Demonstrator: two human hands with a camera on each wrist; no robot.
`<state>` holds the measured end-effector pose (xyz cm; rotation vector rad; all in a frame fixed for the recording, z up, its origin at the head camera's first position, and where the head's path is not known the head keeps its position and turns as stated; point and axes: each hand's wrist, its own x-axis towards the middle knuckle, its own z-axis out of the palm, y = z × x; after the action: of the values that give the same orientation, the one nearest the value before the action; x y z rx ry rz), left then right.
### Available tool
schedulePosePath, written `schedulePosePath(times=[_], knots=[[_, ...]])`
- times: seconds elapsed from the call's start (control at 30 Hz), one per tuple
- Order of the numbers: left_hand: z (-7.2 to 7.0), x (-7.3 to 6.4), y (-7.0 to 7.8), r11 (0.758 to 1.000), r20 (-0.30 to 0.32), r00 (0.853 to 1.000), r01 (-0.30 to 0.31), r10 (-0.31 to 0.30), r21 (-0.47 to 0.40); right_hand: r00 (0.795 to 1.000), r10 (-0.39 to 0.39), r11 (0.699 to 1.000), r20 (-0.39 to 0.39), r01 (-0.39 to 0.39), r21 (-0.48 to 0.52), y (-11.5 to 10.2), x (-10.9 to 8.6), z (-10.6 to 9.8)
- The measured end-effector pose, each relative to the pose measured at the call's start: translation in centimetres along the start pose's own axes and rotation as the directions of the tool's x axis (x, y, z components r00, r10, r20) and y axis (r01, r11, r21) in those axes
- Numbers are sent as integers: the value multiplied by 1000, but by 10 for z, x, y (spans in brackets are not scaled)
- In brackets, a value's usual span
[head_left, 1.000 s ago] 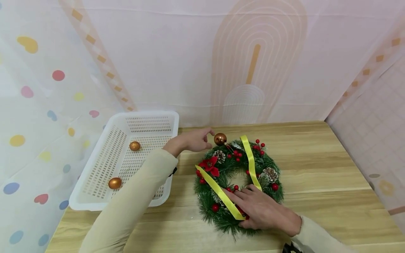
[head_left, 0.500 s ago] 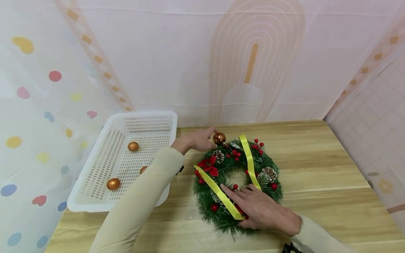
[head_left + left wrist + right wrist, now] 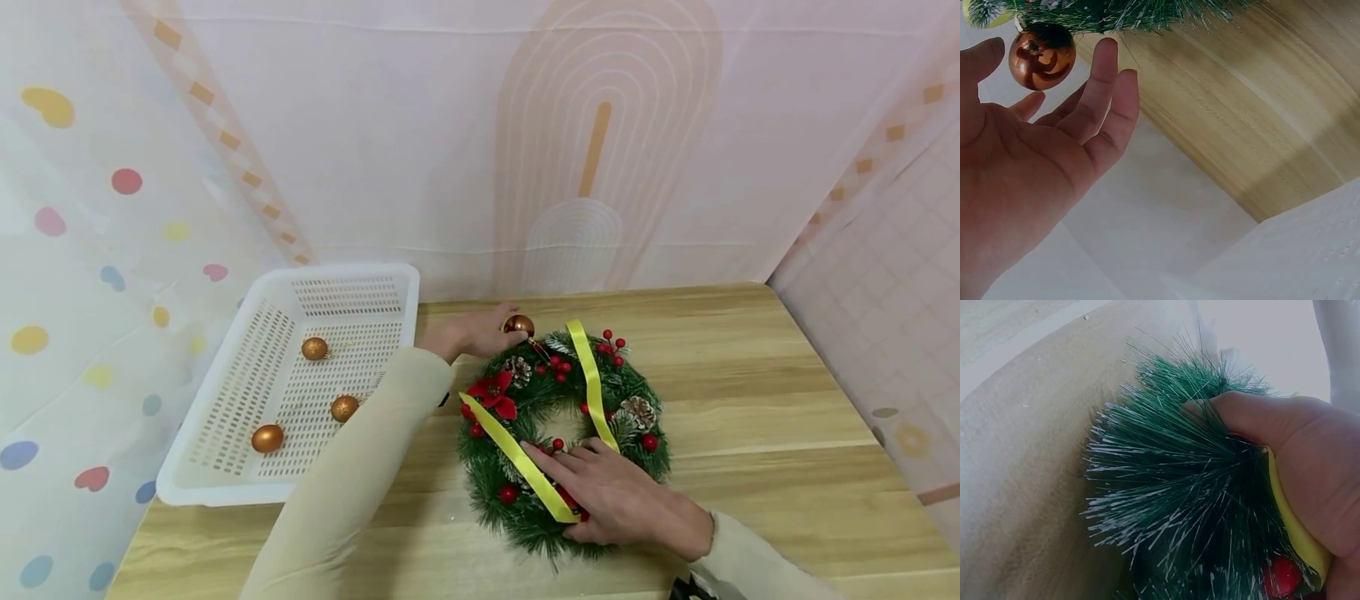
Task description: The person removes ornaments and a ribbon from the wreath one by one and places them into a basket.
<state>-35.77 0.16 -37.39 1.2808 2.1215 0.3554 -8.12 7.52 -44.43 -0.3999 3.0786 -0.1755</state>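
A green wreath [image 3: 491, 471] with red berries, pinecones, a red poinsettia and a yellow ribbon [image 3: 592, 379] lies on the table. A shiny copper bauble [image 3: 1042, 59] hangs at its far edge. My left hand [image 3: 486, 332] is around this bauble; in the left wrist view, its thumb and spread fingers stand on either side, with gaps visible. My right hand [image 3: 618, 500] grips the near side of the wreath, thumb pressed into the needles [image 3: 1166, 469] and fingers toward the central hole. Its fingertips are partly hidden.
A white perforated basket [image 3: 217, 492] stands at the left with three copper baubles in it, one of them smooth [image 3: 267, 438]. The wooden table [image 3: 757, 417] reaches a patterned cloth backdrop [image 3: 420, 150] behind and at both sides.
My left hand has moved slightly right, from beside the bauble to around it. The left sleeve has shifted right, uncovering a third bauble in the basket. My right hand stays on the wreath.
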Motion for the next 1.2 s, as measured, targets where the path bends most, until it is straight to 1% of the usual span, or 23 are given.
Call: schedulePosePath(times=[0.23, 0.37, 0.63, 0.97, 1.13, 1.2], knots=[[6, 3, 1, 999, -13, 1000, -10, 10, -40, 1000, 0, 1000, 1, 0, 3, 0, 0, -1], [7, 4, 1, 999, -26, 999, -23, 23, -34, 1000, 0, 1000, 5, 0, 7, 0, 1, -1], [6, 3, 3, 1000, -50, 999, -13, 12, -21, 1000, 4, 1000, 12, -4, 18, 0, 0, -1], [7, -1, 14, 996, -80, 994, -77, 73, -44, 1000, 2, 1000, 10, -2, 31, 1, -1, 0], [8, -4, 21, 993, -90, 991, -102, 95, -68, 1000, -4, 1000, 6, 4, 21, 2, -1, 1], [9, -5, 23, 992, -94, 990, -108, 102, -65, 1000, -7, 1000, 3, 7, 15, 3, -1, 1]])
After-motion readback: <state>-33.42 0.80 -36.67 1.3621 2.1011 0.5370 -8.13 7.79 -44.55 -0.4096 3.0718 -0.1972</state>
